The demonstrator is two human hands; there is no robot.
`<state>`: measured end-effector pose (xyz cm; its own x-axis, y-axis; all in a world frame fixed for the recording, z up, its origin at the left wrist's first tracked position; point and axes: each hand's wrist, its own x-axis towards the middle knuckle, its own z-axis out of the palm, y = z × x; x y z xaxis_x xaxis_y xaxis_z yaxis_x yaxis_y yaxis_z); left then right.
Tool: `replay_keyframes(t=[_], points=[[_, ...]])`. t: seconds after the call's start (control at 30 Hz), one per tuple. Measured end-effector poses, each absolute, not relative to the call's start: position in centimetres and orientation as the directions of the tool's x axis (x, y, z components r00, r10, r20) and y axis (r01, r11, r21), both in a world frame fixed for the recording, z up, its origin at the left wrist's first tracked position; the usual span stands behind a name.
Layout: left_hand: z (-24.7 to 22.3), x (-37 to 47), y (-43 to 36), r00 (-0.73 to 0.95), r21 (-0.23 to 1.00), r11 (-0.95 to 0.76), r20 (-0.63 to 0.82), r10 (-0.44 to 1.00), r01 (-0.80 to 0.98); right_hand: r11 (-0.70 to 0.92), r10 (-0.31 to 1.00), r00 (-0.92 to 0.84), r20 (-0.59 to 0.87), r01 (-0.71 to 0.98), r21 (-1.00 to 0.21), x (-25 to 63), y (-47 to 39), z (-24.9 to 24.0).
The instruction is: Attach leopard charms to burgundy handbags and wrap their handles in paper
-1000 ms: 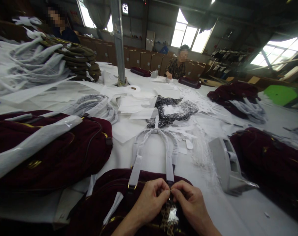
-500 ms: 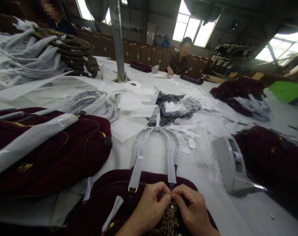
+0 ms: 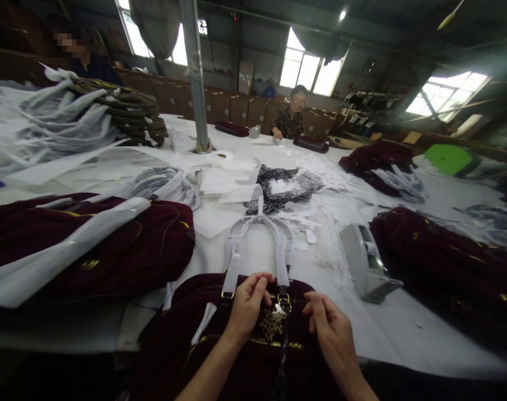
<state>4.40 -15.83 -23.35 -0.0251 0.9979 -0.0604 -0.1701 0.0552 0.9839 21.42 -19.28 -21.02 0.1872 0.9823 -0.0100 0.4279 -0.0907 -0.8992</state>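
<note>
A burgundy handbag (image 3: 220, 362) lies in front of me, its two handles (image 3: 257, 223) wrapped in white and standing up. From the gold ring (image 3: 284, 301) at the right handle's base hang a leopard-print charm (image 3: 272, 325) and a dark braided strap (image 3: 284, 356). My left hand (image 3: 249, 306) is just left of the charm, fingers loosely bent, with nothing visible in them. To the right of the ring, my right hand (image 3: 329, 323) is held over the bag, fingers apart and holding nothing. Both hands appear clear of the charm.
Another burgundy bag (image 3: 161, 250) lies to the left, and one more (image 3: 429, 262) to the right beside a grey tape dispenser (image 3: 362, 262). Black-and-white fabric (image 3: 295, 195) and paper scraps lie ahead. A metal post (image 3: 195, 78) rises from the table; a co-worker (image 3: 291, 117) sits beyond.
My hands have parted from their pinch at the handle's base, the right one moving to the right. The charm and braided strap now hang uncovered. The whole view has shifted slightly.
</note>
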Motion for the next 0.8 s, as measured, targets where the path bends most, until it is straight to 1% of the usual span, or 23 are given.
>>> replay_keyframes(t=[0.07, 0.13, 0.23, 0.3, 0.33, 0.4, 0.5, 0.57, 0.63, 0.7, 0.8], points=[[-23.3, 4.3, -16.6, -0.130, 0.991, 0.040, -0.057, 0.990, -0.129, -0.116, 0.987, 0.155, -0.042, 0.506, -0.855, 21.5, -20.9, -21.1], [-23.3, 4.3, -17.6, -0.162, 1.000, 0.028, -0.027, 0.986, 0.001, -0.103, 0.992, 0.117, -0.044, 0.566, -0.818, 20.9, -21.8, -21.3], [-23.0, 4.4, -19.2, -0.082, 0.980, -0.046, 0.063, 0.995, 0.195, -0.057, 0.996, 0.087, -0.006, 0.601, -0.797, 19.1, -22.1, -21.6], [-22.7, 4.5, -20.0, -0.024, 0.971, -0.070, 0.077, 0.997, 0.229, -0.021, 0.997, 0.072, 0.026, 0.587, -0.809, 18.0, -22.0, -21.5], [-22.5, 4.5, -20.3, -0.002, 0.975, -0.056, 0.058, 0.998, 0.216, -0.006, 0.997, 0.063, 0.035, 0.564, -0.826, 17.6, -21.9, -21.4], [-21.9, 4.4, -20.6, 0.031, 0.991, 0.022, -0.026, 0.999, 0.135, -0.012, 0.999, 0.046, 0.010, 0.462, -0.887, 17.4, -21.9, -21.0], [-21.0, 4.0, -20.9, 0.098, 0.982, 0.177, -0.170, 0.981, -0.067, -0.122, 0.992, 0.034, -0.118, 0.170, -0.978, 18.5, -22.1, -20.2], [-20.7, 3.7, -21.2, 0.103, 0.951, 0.266, -0.252, 0.962, -0.156, -0.220, 0.973, 0.051, -0.223, -0.057, -0.974, 19.5, -22.6, -19.8], [-20.7, 3.4, -21.6, 0.067, 0.916, 0.336, -0.330, 0.942, -0.218, -0.332, 0.934, 0.058, -0.353, -0.228, -0.915, 20.2, -23.1, -19.7], [-20.9, 3.4, -22.1, 0.063, 0.881, 0.387, -0.385, 0.921, -0.273, -0.429, 0.892, 0.002, -0.452, -0.309, -0.849, 20.5, -23.6, -20.0], [-21.5, 4.2, -22.4, 0.145, 0.855, 0.437, -0.413, 0.899, -0.279, -0.498, 0.866, -0.114, -0.487, -0.278, -0.821, 20.2, -23.9, -20.9]])
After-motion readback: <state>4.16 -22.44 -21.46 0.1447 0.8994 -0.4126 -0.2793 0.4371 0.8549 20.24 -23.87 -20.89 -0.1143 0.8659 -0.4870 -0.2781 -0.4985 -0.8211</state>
